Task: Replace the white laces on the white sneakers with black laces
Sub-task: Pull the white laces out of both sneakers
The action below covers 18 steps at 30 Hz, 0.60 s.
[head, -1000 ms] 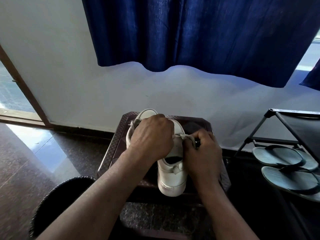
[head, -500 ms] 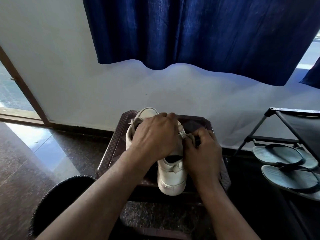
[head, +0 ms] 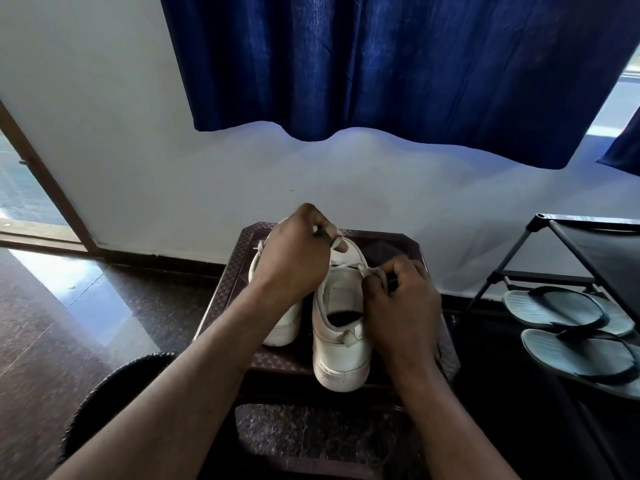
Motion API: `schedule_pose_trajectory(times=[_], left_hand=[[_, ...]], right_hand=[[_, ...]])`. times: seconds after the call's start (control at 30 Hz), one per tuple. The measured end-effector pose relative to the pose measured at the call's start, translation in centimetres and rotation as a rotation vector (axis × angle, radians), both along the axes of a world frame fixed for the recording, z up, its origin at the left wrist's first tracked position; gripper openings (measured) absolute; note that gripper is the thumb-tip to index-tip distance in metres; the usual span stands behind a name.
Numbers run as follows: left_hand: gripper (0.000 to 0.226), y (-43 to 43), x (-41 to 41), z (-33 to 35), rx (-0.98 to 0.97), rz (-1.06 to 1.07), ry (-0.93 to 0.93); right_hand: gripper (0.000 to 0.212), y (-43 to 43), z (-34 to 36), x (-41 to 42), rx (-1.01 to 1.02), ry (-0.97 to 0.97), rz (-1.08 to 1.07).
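Two white sneakers stand side by side, heels toward me, on a dark brown plastic stool (head: 429,258). The right sneaker (head: 341,344) is in full view; the left sneaker (head: 282,327) is mostly hidden under my left arm. A white lace (head: 349,265) runs taut across the right sneaker's tongue. My left hand (head: 294,258) is raised over the shoes and pinches one strand of that lace. My right hand (head: 401,299) rests at the shoe's right side and pinches the other strand. A dark shape (head: 393,284) beside my right fingers is too small to identify.
A black shoe rack (head: 554,251) at the right holds two grey flip-flops (head: 575,334). A dark round bin (head: 114,396) sits at the lower left on the glossy stone floor. A blue curtain (head: 398,64) hangs above the white wall behind the stool.
My left hand has lifted up and away from the shoe, drawing the white lace with it. My right hand has stayed at the shoe's right side.
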<state>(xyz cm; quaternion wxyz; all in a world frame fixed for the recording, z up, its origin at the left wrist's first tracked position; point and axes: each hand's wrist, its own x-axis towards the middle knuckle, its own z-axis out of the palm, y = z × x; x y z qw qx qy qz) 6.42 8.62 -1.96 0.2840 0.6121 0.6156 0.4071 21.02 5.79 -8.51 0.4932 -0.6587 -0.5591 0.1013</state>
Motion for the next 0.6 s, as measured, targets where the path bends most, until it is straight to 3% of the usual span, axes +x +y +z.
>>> schedule_pose_trajectory(times=[0.1, 0.2, 0.4, 0.6], left_hand=[[0.009, -0.2, -0.7, 0.1, 0.127, 0.036, 0.004], [0.01, 0.0, -1.9, -0.6, 0.333, -0.001, 0.287], [0.031, 0.0, -2.7, -1.9, 0.31, -0.161, 0.701], [0.037, -1.4, -2.6, -1.4, 0.266, -0.082, 0.695]], right_hand=[[0.014, -0.1, 0.1, 0.2, 0.0, 0.028, -0.01], [0.013, -0.4, 0.4, 0.5, 0.004, 0.044, -0.03], [0.013, -0.7, 1.4, 1.0, -0.051, 0.012, -0.082], [0.024, 0.6, 3.1, 0.8, -0.03, 0.044, 0.207]])
